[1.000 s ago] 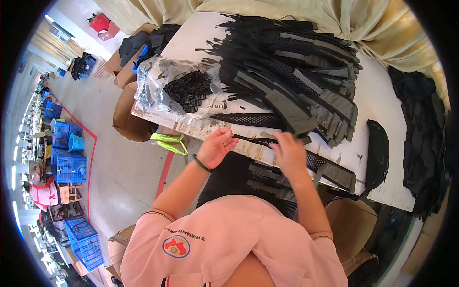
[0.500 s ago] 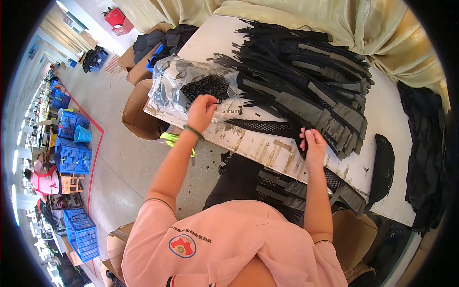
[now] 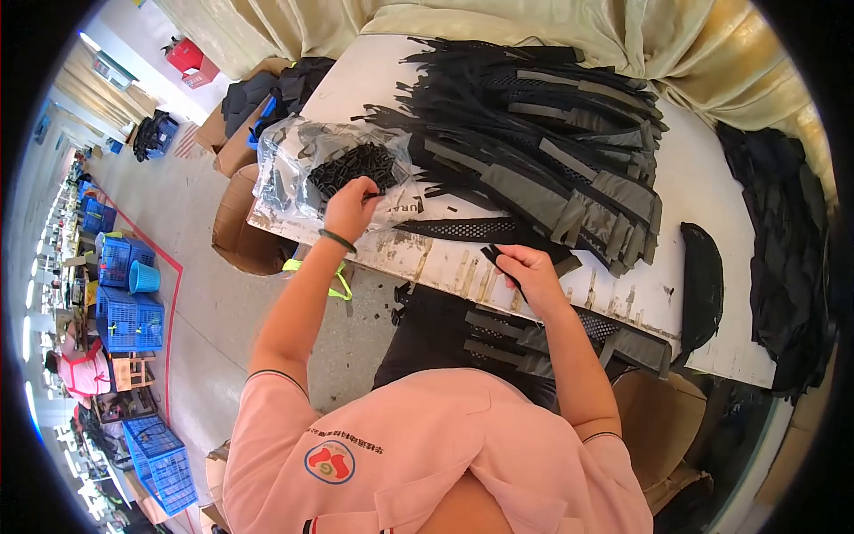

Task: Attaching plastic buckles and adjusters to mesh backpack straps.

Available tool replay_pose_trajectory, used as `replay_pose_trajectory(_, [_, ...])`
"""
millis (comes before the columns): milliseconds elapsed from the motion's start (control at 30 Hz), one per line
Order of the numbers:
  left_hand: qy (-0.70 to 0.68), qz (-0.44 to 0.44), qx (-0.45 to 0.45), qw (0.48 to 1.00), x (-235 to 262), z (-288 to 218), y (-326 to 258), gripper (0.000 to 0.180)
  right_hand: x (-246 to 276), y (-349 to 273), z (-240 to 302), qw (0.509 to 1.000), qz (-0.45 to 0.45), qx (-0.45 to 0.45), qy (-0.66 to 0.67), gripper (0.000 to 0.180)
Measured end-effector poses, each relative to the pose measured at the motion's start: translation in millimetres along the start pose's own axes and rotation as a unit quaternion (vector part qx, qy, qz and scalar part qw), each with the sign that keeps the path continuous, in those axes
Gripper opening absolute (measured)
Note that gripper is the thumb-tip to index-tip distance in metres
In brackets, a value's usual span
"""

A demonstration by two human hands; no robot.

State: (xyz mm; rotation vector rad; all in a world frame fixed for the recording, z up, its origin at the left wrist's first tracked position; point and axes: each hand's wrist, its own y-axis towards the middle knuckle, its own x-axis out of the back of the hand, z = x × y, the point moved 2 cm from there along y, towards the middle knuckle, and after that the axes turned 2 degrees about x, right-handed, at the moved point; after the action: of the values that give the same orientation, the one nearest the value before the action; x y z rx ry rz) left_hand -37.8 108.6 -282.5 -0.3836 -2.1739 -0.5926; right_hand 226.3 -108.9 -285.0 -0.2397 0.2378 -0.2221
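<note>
My left hand (image 3: 352, 210) is pinched closed at the near edge of a heap of small black plastic buckles (image 3: 349, 169). A small dark piece, apparently one of those buckles, shows at its fingertips. The heap lies on a clear plastic bag (image 3: 289, 169) at the table's left end. Over the front edge of the table, my right hand (image 3: 534, 276) grips a narrow black strap (image 3: 491, 255), whose end sticks out past the thumb. Just behind that hand lies a black mesh band (image 3: 463, 233). How the strap joins the band is hidden.
A large pile of black and grey strapped bands (image 3: 551, 160) covers the table (image 3: 427, 267) behind my hands. A dark curved piece (image 3: 701, 289) and a stack of black pieces (image 3: 783, 258) lie to the right. Cardboard boxes (image 3: 233, 227) stand by the left end; more bands hang over my lap.
My right hand has moved left, and the strap end now shows beyond its fingers. My left hand stays by the buckles. The whole view has shifted slightly.
</note>
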Motion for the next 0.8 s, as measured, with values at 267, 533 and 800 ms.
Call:
replay_pose_trajectory(267, [-0.562, 0.135, 0.110, 0.809, -50.8, -117.3, -68.3, 0.016, -41.9, -11.2, 11.4, 0.985, 0.107, -0.069, 0.113, 0.012])
replay_pose_trajectory(533, [-0.553, 0.144, 0.091, 0.816, -54.7, -126.5, -83.8, 0.017, -38.4, -19.6, 9.1, 0.974, 0.086, -0.103, 0.180, 0.012])
replay_pose_trajectory(800, [-0.476, 0.092, 0.022, 0.874, -46.0, -136.5, -87.2, 0.022, -39.8, -22.0, 5.7, 0.988, 0.033, -0.001, 0.152, 0.012])
